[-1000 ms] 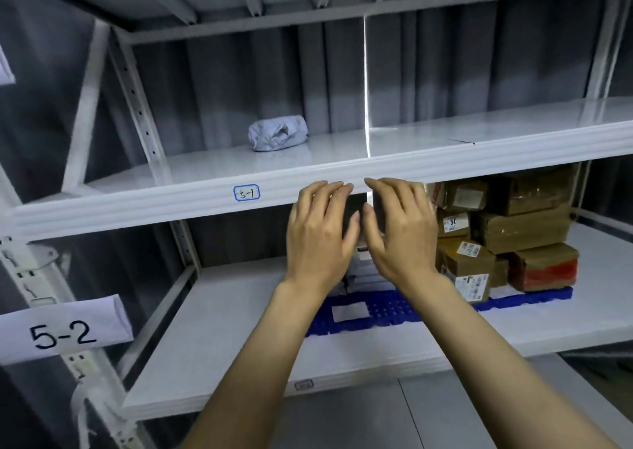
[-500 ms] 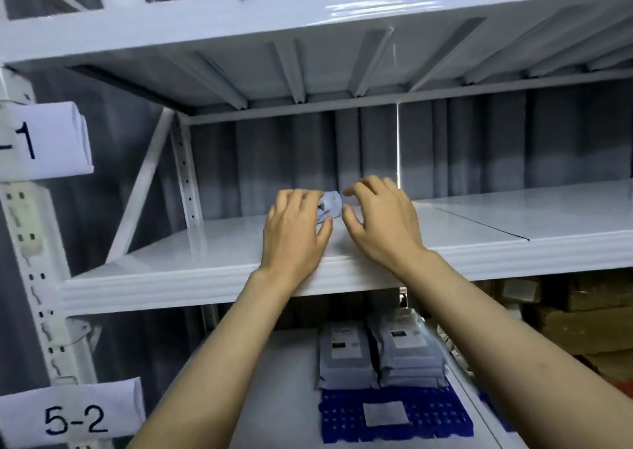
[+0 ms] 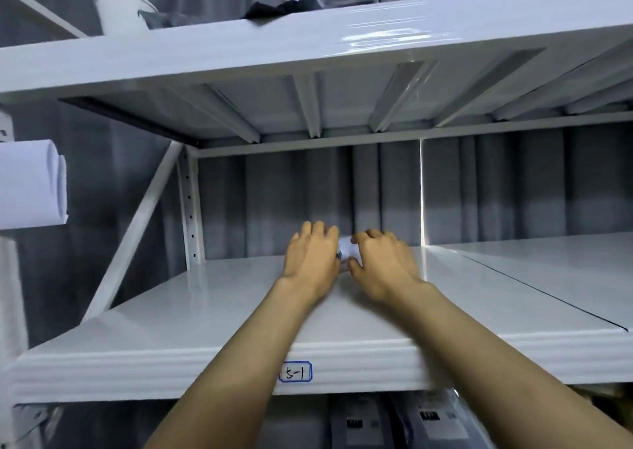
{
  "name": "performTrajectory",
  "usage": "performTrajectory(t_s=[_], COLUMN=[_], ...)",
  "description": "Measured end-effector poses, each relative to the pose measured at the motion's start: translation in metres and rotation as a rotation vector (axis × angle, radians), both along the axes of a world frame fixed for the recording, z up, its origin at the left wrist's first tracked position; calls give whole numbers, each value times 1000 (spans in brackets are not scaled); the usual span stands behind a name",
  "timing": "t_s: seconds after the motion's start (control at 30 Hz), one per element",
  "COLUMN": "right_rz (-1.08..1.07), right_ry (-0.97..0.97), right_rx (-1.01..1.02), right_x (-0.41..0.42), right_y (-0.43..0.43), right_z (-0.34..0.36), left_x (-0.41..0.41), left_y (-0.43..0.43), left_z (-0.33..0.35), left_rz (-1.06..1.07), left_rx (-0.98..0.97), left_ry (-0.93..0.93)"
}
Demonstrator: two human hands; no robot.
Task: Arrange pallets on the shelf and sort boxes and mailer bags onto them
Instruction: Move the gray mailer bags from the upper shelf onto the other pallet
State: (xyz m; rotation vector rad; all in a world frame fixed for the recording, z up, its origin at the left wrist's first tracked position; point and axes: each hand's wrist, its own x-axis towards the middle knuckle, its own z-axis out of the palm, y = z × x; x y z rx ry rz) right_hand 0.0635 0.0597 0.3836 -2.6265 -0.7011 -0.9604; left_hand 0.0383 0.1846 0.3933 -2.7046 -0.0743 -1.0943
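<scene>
A small crumpled grey-white mailer bag (image 3: pixel 346 249) lies at the back of the white shelf (image 3: pixel 212 304) marked 5-1. My left hand (image 3: pixel 311 256) and my right hand (image 3: pixel 380 263) reach deep onto that shelf and close on the bag from either side, fingers curled around it. Only a sliver of the bag shows between them. Below the shelf edge, the tops of grey mailer bags (image 3: pixel 431 421) are visible on the lower level.
The shelf above (image 3: pixel 342 44) hangs close overhead, carrying a white bucket (image 3: pixel 120 9) and dark bags (image 3: pixel 291 4). A rolled paper label (image 3: pixel 30 184) sticks out at the left upright. A diagonal brace (image 3: pixel 137 222) crosses the left side. A dark curtain backs the shelf.
The view has tilted upward from the lower shelf to shelf 5-1. Both hands have risen and reached further back, ending closed around the small bag.
</scene>
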Motion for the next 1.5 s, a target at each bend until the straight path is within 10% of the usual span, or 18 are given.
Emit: performTrajectory(t_s=[0.4,0.83,1.5], right_rz=[15,11,-23], right_ry=[149,245,310], right_rx=[69,171,225], right_x=[23,19,24], right_y=[0,-5,-3], right_z=[-5,-8,-6], left_x=[61,56,86], left_y=[16,18,22], left_z=[1,-2,11], left_rz=[165,-137,25], left_rx=[25,-318,25], left_ry=[279,102,248])
